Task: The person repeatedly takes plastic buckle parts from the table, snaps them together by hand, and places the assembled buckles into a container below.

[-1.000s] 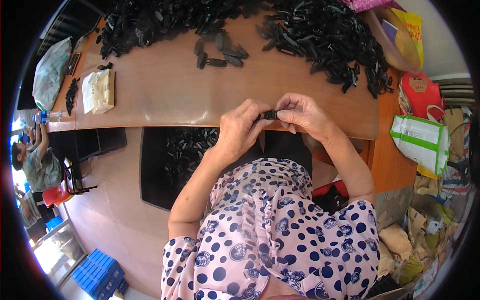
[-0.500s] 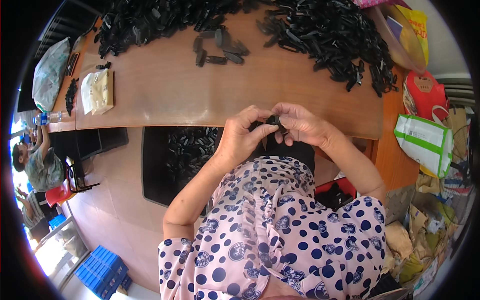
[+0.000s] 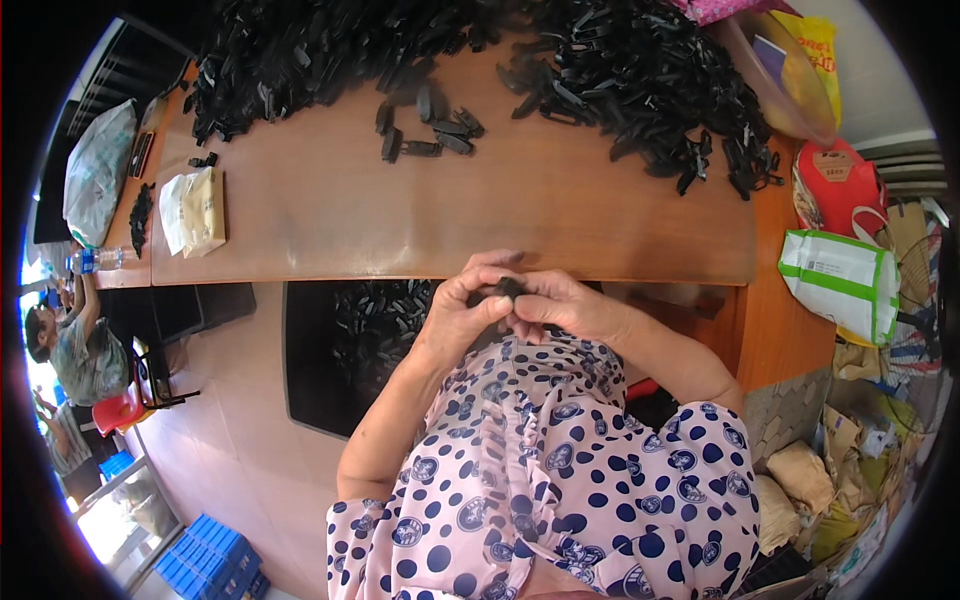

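Note:
Just in front of the table's near edge, my left hand [image 3: 466, 301] and my right hand [image 3: 562, 304] meet, fingers bent inward. Pinched between both is a small black plastic piece [image 3: 508, 287]; the fingers cover most of it. Its exact kind cannot be made out. On the wooden table [image 3: 420, 220], beyond my hands, lies a small loose group of similar black plastic pieces [image 3: 422, 148]. Behind them spread two large heaps, a left pile [image 3: 290, 75] and a right pile [image 3: 640, 90].
A black bin [image 3: 375, 320] of black pieces stands below the table edge, left of my lap. A tissue pack [image 3: 205, 212] lies on the table's left. Bags, including a green-and-white one [image 3: 840, 285], crowd the right. Blue crates [image 3: 210, 560] stand lower left; people sit far left.
Both hands have shifted slightly left and toward my body, still together around the small black piece. The view has tilted a little, so the table edge sits lower.

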The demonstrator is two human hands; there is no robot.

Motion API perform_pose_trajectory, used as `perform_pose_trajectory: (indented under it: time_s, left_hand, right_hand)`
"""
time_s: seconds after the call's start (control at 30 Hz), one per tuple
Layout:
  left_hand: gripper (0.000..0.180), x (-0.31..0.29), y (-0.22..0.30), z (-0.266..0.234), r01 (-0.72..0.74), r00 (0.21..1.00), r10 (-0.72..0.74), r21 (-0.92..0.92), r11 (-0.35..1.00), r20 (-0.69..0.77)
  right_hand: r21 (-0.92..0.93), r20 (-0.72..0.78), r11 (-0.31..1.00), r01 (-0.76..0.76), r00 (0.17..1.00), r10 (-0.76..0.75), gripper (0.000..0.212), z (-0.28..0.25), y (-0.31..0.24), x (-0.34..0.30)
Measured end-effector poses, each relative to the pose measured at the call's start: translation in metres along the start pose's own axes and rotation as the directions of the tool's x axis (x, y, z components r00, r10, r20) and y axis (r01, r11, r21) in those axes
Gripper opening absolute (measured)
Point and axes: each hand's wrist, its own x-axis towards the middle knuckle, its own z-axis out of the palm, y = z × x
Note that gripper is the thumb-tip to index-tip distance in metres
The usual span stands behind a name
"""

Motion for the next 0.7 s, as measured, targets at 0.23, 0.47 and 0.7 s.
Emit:
perform_pose_trajectory:
  time_s: [0.23,0.47,0.7]
  left_hand:
    - [0.032,-0.055,0.026,-0.061,-0.032,0.977,0.193,0.834,0.552,-0.090]
    - [0.029,0.002,0.075,-0.059,-0.043,0.905,0.416,0.993,-0.108,0.085]
    - [0.027,0.125,0.064,-0.052,-0.189,0.853,0.394,0.907,-0.377,0.342]
  right_hand:
    - [-0.750,-0.202,0.660,-0.040,0.964,-0.171,0.067,-0.019,-0.031,-0.001]
    - [-0.847,-0.387,-0.010,-0.532,0.629,-0.674,0.040,-0.122,-0.076,-0.015]
    - [-0.822,-0.401,-0.009,-0.570,0.590,-0.701,0.024,-0.123,-0.075,-0.009]
